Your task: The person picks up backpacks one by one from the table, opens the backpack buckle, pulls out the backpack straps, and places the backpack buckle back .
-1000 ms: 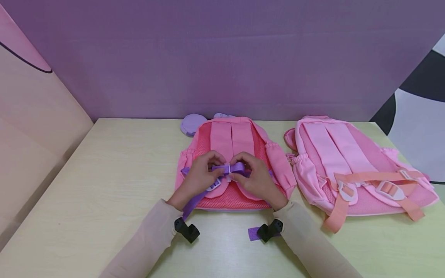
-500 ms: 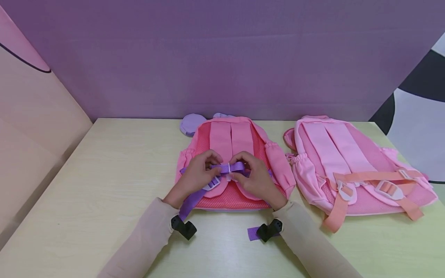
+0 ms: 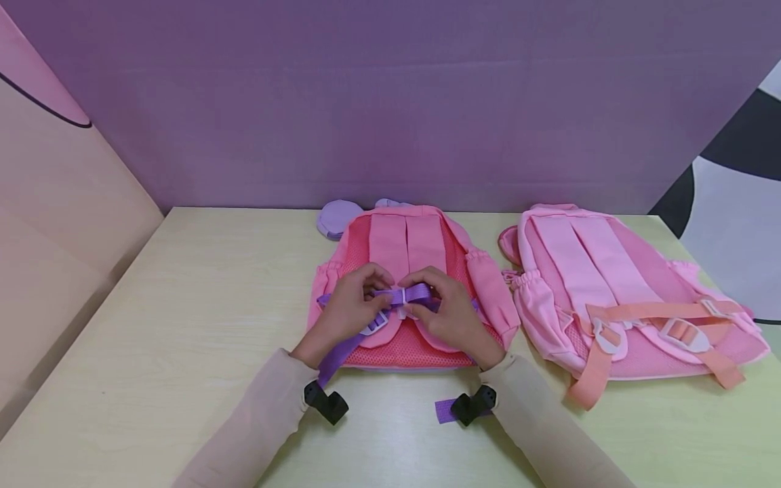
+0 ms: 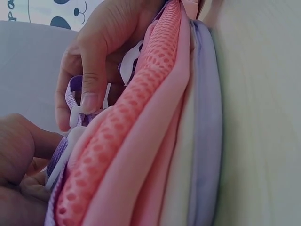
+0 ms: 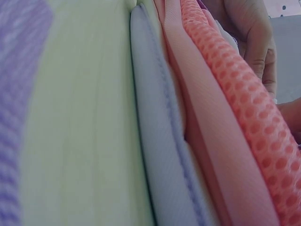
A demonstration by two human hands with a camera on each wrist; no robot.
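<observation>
A pink backpack (image 3: 388, 237) lies with its shoulder straps up in the middle of the table. Over its lower back, my left hand (image 3: 349, 306) pinches a purple webbing strap (image 3: 417, 293) between thumb and finger. My right hand (image 3: 450, 310) pinches the looped part of the same strap, just right of a small white slider (image 3: 403, 296). Below the left fingers sits a white buckle (image 3: 375, 324) threaded with purple webbing, whose tail (image 3: 338, 356) hangs toward the table. In the left wrist view, the strap loop (image 4: 71, 94) stands up through the white slider.
To the right lies a second, lighter pink backpack (image 3: 616, 271) with orange straps (image 3: 594, 379). A round lilac pouch (image 3: 338, 218) peeks out behind the first backpack. A purple strap end (image 3: 447, 411) lies on the table (image 3: 213, 305) near the right wrist. A purple wall (image 3: 390, 102) stands behind.
Both hands keep pinching the purple strap in nearly the same place. The left hand has shifted only slightly; the backpacks stay where they were.
</observation>
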